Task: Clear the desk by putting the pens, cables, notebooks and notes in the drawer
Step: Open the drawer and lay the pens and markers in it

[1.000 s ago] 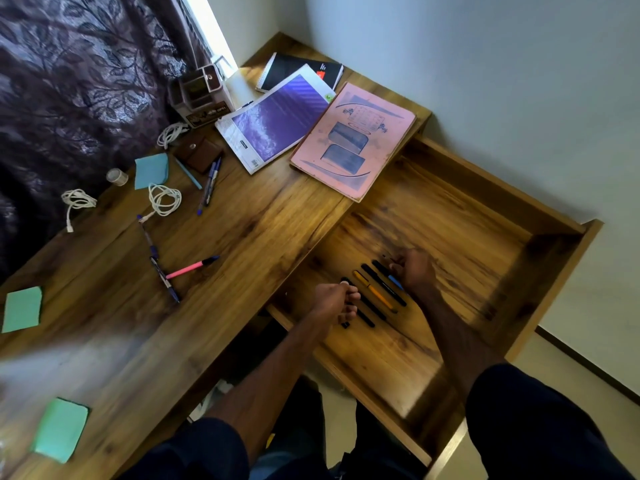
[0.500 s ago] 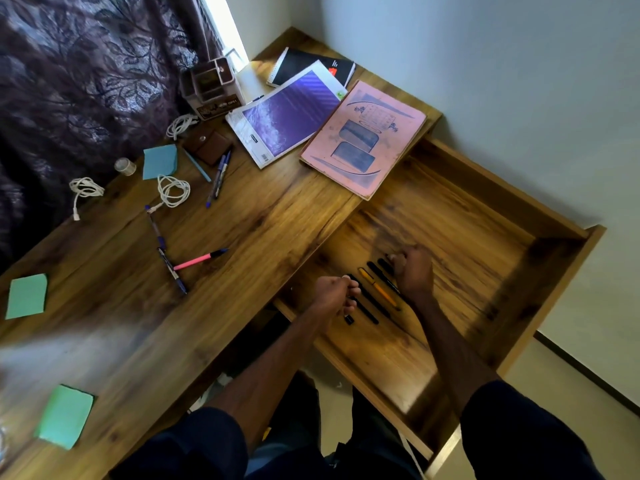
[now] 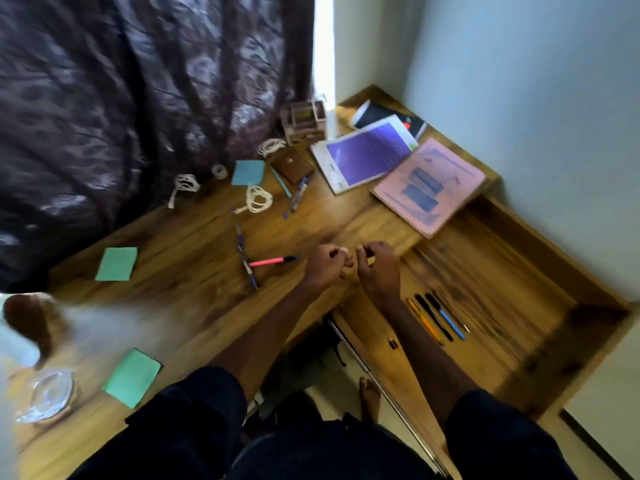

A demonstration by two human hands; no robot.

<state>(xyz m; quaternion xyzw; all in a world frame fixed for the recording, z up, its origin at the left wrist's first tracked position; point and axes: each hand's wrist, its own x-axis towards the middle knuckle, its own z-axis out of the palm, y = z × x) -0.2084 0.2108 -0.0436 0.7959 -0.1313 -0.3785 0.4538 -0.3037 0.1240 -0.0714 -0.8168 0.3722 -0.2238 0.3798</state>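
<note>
Both my hands hover over the desk's edge beside the open drawer (image 3: 519,271). My left hand (image 3: 325,268) and my right hand (image 3: 377,268) are curled, with nothing visible in them. Several pens (image 3: 436,318) lie side by side in the drawer. A pink pen (image 3: 273,261) and two blue pens (image 3: 246,258) lie just left of my left hand. Farther back are more pens (image 3: 298,194), white cables (image 3: 258,199) (image 3: 187,183), a pink notebook (image 3: 429,185), a purple notebook (image 3: 367,155), green notes (image 3: 117,264) (image 3: 133,377) and a blue note (image 3: 247,172).
A brown wallet (image 3: 291,164), a small desk organizer (image 3: 304,121) and a tape roll (image 3: 219,171) stand at the back by the dark curtain. A glass dish (image 3: 48,396) sits at the near left. A black notebook (image 3: 388,116) lies in the corner.
Both hands have left the pens in the drawer and risen to the desk's edge, close together. The camera has tilted, and the image is blurred.
</note>
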